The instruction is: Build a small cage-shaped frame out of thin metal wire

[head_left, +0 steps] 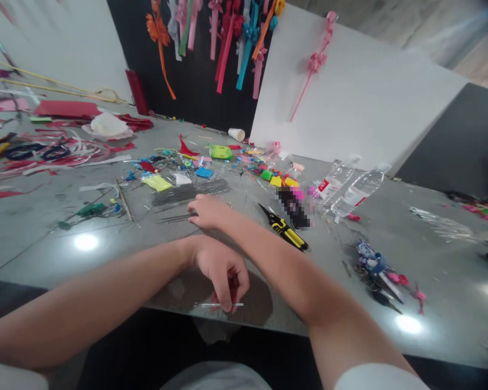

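The left hand (222, 271) is pinching a thin white stick (219, 305) near the table (106, 249) edge; the right hand (207, 211), half curled, is touching gray wires (187, 194) farther away.

Two bare forearms fill the lower picture. The left hand (222, 271) has no ring, watch or glove that shows, nor does the right hand (206, 211). At about five o'clock a short white fabric sleeve (380, 379) ends above the elbow; another, seemingly the same cloth, sits at seven o'clock.
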A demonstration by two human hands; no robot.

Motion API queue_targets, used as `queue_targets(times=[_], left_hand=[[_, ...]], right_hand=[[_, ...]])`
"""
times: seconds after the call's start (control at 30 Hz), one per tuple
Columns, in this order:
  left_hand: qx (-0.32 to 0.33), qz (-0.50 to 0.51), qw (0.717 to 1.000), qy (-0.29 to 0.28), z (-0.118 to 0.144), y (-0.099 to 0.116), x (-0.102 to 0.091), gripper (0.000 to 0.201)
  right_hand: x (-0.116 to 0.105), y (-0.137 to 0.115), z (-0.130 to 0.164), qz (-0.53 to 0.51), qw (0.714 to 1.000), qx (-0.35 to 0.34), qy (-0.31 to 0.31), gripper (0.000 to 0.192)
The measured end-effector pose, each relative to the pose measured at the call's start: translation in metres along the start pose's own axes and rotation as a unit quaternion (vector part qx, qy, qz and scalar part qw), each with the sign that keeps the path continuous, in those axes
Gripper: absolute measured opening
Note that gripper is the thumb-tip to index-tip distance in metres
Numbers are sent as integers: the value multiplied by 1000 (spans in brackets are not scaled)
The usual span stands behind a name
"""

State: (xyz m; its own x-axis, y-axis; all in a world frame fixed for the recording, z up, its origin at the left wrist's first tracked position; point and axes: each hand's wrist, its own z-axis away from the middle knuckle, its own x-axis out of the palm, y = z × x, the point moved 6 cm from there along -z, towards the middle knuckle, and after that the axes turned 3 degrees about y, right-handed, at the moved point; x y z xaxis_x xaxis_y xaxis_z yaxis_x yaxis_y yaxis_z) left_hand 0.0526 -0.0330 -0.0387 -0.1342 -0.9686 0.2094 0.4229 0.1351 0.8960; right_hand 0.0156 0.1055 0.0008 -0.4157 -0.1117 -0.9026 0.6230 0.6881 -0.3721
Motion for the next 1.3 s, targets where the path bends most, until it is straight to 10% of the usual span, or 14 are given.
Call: queue_targets(times=[0.27,0.5,0.73,0.93,1.3], left_hand=[[34,-8,997,72,-2,-4,-23,11],[78,29,989,119,1,4,-38,24],[187,152,898,368,25,23,-65,24],[254,177,800,515,38,28,-81,25],[223,83,777,583,32,19,-87,21]], right_hand=[[-3,5,-7,-39,997,-59,30,18],[-52,25,24,-33,987,-48,152,10],[-108,55,116,-273,940,100,178,11],[-93,74,169,-379,888,199,169,18],[-61,70,176,-284,919,182,203,14]])
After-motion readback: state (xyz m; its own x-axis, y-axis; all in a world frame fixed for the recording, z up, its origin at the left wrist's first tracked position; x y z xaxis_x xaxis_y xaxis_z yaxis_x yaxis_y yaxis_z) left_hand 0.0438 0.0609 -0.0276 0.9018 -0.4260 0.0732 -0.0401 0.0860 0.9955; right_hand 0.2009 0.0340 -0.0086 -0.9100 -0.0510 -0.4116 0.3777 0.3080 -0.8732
